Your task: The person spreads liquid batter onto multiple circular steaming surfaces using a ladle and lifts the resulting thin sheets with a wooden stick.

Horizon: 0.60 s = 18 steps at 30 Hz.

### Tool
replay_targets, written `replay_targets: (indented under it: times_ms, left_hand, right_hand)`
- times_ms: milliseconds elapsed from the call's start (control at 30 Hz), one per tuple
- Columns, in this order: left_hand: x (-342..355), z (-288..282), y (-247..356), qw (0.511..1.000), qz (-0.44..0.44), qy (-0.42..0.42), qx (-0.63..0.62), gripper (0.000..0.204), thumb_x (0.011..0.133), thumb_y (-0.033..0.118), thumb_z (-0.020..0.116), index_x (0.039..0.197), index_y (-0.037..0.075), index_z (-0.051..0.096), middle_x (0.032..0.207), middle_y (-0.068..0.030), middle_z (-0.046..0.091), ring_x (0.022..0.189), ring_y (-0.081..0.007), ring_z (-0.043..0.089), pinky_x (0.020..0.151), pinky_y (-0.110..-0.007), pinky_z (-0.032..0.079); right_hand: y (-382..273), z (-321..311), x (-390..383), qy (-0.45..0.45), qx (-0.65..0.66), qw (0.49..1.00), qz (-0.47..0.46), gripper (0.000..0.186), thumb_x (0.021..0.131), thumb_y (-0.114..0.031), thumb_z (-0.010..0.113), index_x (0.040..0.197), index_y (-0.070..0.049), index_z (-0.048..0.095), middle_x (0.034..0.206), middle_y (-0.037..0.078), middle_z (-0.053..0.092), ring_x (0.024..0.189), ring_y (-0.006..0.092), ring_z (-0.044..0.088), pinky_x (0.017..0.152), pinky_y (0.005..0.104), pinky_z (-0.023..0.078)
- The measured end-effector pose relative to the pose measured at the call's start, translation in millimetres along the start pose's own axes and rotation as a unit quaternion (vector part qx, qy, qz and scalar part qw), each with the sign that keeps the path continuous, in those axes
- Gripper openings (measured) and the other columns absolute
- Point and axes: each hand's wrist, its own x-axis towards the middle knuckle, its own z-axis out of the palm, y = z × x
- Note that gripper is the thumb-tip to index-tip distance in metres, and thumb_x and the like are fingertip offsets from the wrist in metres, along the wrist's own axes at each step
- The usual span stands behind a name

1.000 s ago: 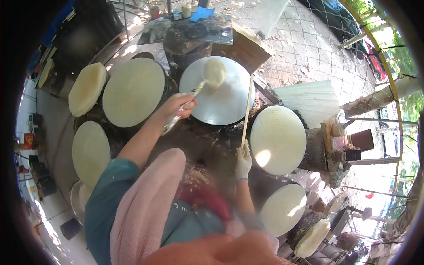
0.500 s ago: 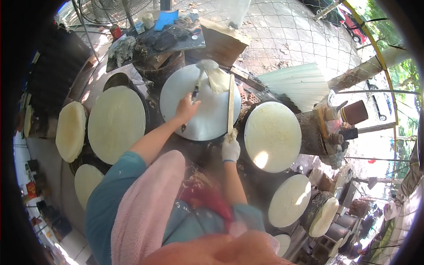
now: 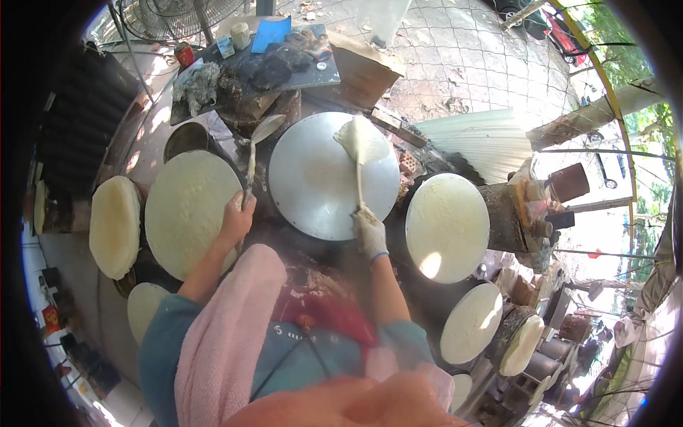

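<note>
A round metal griddle [image 3: 306,188] lies in front of me, with a patch of pale batter [image 3: 366,146] at its far right. My right hand [image 3: 371,235], in a whitish glove, is closed on a wooden stick [image 3: 359,186] that reaches over the griddle to the batter. The stick's far end merges with the batter, so I cannot tell its shape there. Bare, my left hand [image 3: 237,219] grips a ladle [image 3: 251,160] just left of the griddle. The ladle's bowl [image 3: 268,129] is coated with batter and held beyond the griddle's left rim.
Batter-covered round griddles stand on both sides, a large one [image 3: 188,206] at left and another [image 3: 448,228] at right. A thick pale round [image 3: 114,228] is at far left. Behind are a cluttered board [image 3: 306,71], a fan [image 3: 167,16], a corrugated sheet [image 3: 477,139] and wire fencing.
My left hand and the ladle have moved left, off the griddle. The stick in my right hand has turned and shifted left, its far end now at the batter.
</note>
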Motion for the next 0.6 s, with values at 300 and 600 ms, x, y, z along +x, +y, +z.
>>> replay_targets:
  times_ms: [300, 600]
  left_hand:
    - [-49, -13, 3, 0.995, -0.038, 0.094, 0.019, 0.014, 0.086, 0.011, 0.052, 0.082, -0.003, 0.053, 0.063, -0.0097, 0.052, 0.058, -0.0146, 0.049, 0.055, -0.031, 0.041]
    - [-73, 8, 16, 0.987, -0.101, 0.123, -0.004, 0.016, 0.09, 0.013, 0.05, 0.079, 0.0, 0.05, 0.056, -0.0021, 0.045, 0.044, -0.0079, 0.04, 0.04, -0.026, 0.032]
  right_hand:
    - [-1, -60, 40, -0.007, -0.05, 0.995, -0.082, 0.022, 0.086, -0.013, 0.058, 0.106, -0.003, 0.06, 0.076, -0.002, 0.057, 0.061, 0.0032, 0.048, 0.052, 0.0161, 0.038]
    - [-17, -88, 84, -0.108, -0.049, 0.983, -0.14, 0.023, 0.089, -0.015, 0.056, 0.107, -0.003, 0.061, 0.069, -0.005, 0.052, 0.059, 0.0027, 0.044, 0.05, 0.0175, 0.036]
